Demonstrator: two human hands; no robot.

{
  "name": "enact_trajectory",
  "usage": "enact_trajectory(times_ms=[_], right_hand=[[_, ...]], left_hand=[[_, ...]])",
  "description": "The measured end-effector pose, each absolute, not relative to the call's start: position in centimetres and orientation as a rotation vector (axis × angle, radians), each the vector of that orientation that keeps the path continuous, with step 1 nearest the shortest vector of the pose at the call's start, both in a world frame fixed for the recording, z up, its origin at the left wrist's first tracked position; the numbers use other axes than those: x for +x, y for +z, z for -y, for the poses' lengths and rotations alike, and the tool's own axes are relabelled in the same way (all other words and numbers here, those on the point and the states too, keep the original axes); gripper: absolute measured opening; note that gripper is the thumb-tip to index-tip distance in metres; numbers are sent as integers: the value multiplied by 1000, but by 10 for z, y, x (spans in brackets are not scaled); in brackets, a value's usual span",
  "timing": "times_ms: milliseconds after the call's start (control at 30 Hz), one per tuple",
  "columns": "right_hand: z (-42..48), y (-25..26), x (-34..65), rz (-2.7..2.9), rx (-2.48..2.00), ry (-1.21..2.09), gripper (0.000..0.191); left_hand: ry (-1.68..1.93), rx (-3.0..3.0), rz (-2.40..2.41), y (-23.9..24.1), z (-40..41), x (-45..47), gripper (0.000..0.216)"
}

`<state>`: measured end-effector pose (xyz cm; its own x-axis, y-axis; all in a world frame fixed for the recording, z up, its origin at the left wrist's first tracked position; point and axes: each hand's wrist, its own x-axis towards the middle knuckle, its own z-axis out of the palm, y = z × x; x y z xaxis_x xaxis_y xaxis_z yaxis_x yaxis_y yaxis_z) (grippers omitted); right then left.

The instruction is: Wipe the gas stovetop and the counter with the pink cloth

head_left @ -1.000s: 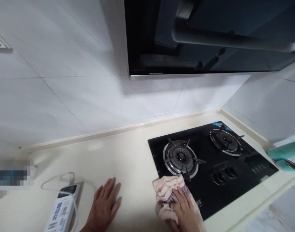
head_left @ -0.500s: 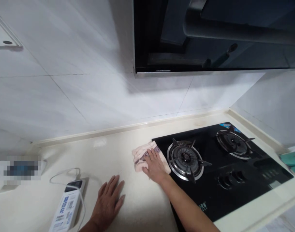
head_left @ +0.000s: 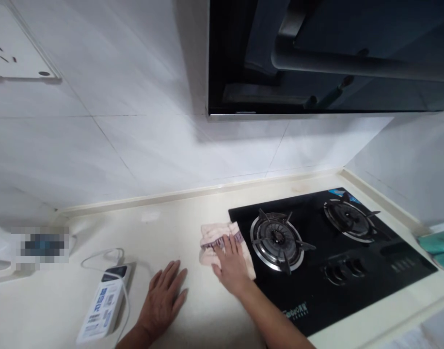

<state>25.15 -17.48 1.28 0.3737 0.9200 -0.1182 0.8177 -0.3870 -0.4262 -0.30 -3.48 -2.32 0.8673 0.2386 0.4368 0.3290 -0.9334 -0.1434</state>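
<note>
My right hand (head_left: 231,261) presses flat on a pale pink cloth (head_left: 216,236) that lies on the cream countertop (head_left: 178,232), at the left edge of the black glass gas hob (head_left: 353,271). Its fingers are stretched out over the cloth. The left burner (head_left: 276,240) is just right of the cloth. My left hand (head_left: 164,300) rests palm down on the countertop, fingers spread, holding nothing.
A white power bank (head_left: 103,303) with a white cable lies left of my left hand. A second burner (head_left: 347,218) and knobs (head_left: 341,272) sit on the hob. A dark range hood (head_left: 331,53) hangs overhead. A teal object (head_left: 438,242) is at the right edge. A wall socket plate (head_left: 14,48) is upper left.
My right hand pushed the cloth from the hob's front left corner up and leftwards onto the countertop beside the left burner, then drew back slightly. My left hand stayed flat in place.
</note>
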Motion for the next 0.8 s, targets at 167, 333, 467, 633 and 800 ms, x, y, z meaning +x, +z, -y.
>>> enact_trajectory(times_ms=[167,333,467,633,800], right_hand=[[273,-21,202,1590,-2313,550,68],[296,-28,204,1616,-2315,662,69],[232,-3,237,1565,-2333,545,63],[124,23,289,1557,-2380,492,62],[55,31,312,1484,-2472,542,73]], left_hand=[[-587,-2794,437,-26,35,-3,47],[-580,-2794,432,-24,36,-1,47],[-576,-2807,422,-21,36,-2,47],[-570,-2847,429,-22,35,-4,50],[-584,-2848,413,-26,33,-4,51]])
